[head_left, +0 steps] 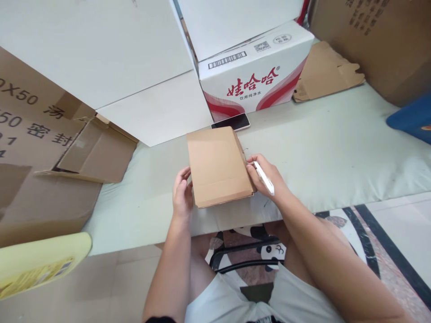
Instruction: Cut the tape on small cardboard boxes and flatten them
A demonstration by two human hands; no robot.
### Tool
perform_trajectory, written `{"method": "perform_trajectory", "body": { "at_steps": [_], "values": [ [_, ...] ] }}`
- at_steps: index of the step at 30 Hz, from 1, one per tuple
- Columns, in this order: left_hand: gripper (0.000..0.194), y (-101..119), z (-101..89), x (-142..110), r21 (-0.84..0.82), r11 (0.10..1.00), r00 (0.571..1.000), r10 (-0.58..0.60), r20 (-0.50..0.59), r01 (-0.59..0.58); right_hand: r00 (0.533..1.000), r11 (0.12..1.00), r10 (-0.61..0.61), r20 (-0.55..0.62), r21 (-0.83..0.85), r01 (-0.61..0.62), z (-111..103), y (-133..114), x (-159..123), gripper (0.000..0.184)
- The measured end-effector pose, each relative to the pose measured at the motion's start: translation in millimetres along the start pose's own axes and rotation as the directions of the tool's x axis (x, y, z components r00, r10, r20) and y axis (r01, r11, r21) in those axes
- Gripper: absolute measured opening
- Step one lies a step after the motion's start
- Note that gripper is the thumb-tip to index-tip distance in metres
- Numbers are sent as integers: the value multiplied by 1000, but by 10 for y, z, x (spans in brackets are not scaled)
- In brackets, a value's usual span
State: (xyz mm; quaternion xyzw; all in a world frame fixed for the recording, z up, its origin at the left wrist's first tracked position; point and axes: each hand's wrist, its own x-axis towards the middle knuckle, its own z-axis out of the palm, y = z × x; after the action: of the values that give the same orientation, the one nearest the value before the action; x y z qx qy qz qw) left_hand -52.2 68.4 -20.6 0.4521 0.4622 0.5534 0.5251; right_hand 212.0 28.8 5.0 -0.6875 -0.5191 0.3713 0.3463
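Observation:
A small brown cardboard box point(220, 166) lies on the pale green cloth in front of me, with a plain panel on top. My left hand point(182, 193) is closed against its left side, the fingertips partly hidden by the edge. At the right edge, my right hand point(264, 175) is closed around a white utility knife point(264, 178), its handle slanting back toward my wrist. The knife's front end is hidden by my fingers near the box's edge. Just behind the box lies a dark-screened phone point(232, 122), partly covered by it.
A white-and-red water carton point(256, 72) stands behind the phone. Large white boxes point(158, 107) rise at the back left. Brown cartons point(40, 134) stand at the left, and a flat cardboard piece point(326, 72) lies back right. A blue object point(412, 119) sits at the far right.

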Motion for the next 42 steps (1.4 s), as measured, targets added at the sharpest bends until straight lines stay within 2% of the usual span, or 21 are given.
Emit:
{"method": "perform_trajectory", "body": {
  "at_steps": [4, 7, 10, 14, 17, 21, 24, 27, 32, 42],
  "values": [
    [60, 79, 54, -88, -16, 990, 990, 137, 32, -137, 1000, 1000, -10, 29, -17, 11, -9, -31, -10, 23],
    [55, 130, 77, -107, -47, 980, 981, 192, -2, -192, 998, 997, -4, 57, -73, 8, -12, -68, -20, 24],
    [48, 154, 52, -71, -111, 978, 983, 166, -82, -174, 996, 992, -25, 84, -125, 35, -9, -91, -25, 27],
    [45, 179, 19, -39, -171, 979, 993, 95, -75, -106, 992, 988, -48, 114, -138, 64, 2, -88, -27, 30],
    [47, 203, 44, -60, -140, 986, 995, 77, -65, -86, 993, 991, -52, 106, -117, 64, 15, -65, -23, 27],
    [49, 205, 92, -92, -50, 992, 993, 111, -49, -113, 997, 1000, -5, 74, -22, 6, 61, 11, -6, 23],
    [48, 192, 91, -93, -16, 992, 991, 126, -41, -127, 998, 997, 2, 64, 79, -7, 107, 80, 8, 27],
    [47, 187, 71, -85, -10, 991, 991, 131, -42, -131, 995, 994, -16, 96, 109, 5, 126, 111, 17, 30],
    [45, 191, 55, -79, -16, 991, 990, 130, -58, -131, 982, 999, -36, 184, 46, 28, 89, 73, 14, 26],
    [43, 199, 59, -76, -16, 992, 991, 122, -61, -123, 979, 1000, -26, 201, 2, 26, 76, 50, 4, 22]
  ]
}}
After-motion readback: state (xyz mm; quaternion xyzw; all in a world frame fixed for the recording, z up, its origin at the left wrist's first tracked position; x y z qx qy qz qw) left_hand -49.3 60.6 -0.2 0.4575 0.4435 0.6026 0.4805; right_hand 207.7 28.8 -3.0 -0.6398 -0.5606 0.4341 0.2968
